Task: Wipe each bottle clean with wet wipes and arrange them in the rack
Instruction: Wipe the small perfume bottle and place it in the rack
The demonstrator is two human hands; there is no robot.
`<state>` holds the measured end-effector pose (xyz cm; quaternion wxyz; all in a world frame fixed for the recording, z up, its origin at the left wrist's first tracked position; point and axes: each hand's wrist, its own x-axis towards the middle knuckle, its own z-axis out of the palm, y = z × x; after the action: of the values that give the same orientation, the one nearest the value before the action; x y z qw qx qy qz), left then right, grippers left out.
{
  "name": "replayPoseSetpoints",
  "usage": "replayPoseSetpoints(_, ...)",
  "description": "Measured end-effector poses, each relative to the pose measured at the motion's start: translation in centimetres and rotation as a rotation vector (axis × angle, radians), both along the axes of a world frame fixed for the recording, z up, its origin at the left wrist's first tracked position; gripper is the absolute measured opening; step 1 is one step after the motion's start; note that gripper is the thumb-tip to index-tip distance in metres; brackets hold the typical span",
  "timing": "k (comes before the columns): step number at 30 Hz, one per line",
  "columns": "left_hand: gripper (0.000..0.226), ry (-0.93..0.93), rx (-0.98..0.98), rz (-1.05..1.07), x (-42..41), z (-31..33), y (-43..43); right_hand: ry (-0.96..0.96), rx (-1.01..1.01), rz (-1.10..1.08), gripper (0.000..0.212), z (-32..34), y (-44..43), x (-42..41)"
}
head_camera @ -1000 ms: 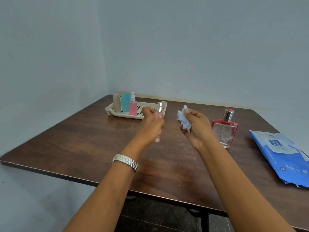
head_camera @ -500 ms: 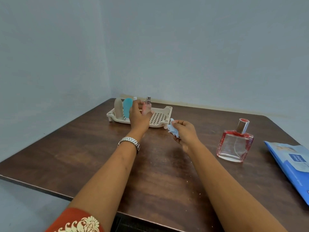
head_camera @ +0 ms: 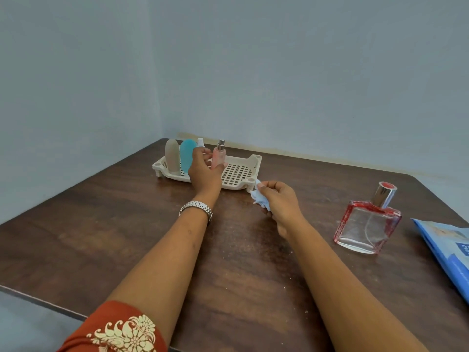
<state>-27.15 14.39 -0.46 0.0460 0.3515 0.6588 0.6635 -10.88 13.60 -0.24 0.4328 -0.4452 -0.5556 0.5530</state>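
Note:
A beige rack (head_camera: 254,163) stands at the table's far left. In it are a beige bottle (head_camera: 172,158), a teal bottle (head_camera: 187,154) and a white-capped spray bottle (head_camera: 201,142), the last mostly hidden behind my hand. My left hand (head_camera: 203,171) reaches into the rack, its fingers curled round the lower part of a small pink spray bottle (head_camera: 219,155) that stands upright there. My right hand (head_camera: 280,203) hovers just in front of the rack's right corner and pinches a crumpled pale blue wet wipe (head_camera: 258,199). A square red-edged glass perfume bottle (head_camera: 368,226) stands on the table to the right.
A blue wet-wipe pack (head_camera: 448,246) lies at the right edge of the dark wooden table (head_camera: 101,224). Walls close in behind and to the left of the rack. The table's near edge runs along the lower left.
My left hand carried the small pink spray bottle from mid-table into the rack and set it upright. My right hand followed toward the rack with the wipe.

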Motion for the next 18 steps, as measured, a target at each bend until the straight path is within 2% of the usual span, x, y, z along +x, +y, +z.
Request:
replayPoseSetpoints(10,0.047,0.047,-0.041,0.011,-0.38,-0.17,0.51,0.006,0.000,0.001,0.014,-0.13,-0.46,0.06)
replayPoseSetpoints(18,0.043,0.189,-0.153,0.021,-0.51,-0.85,0.44,-0.011,0.018,-0.011,0.015,-0.37,-0.15,-0.03)
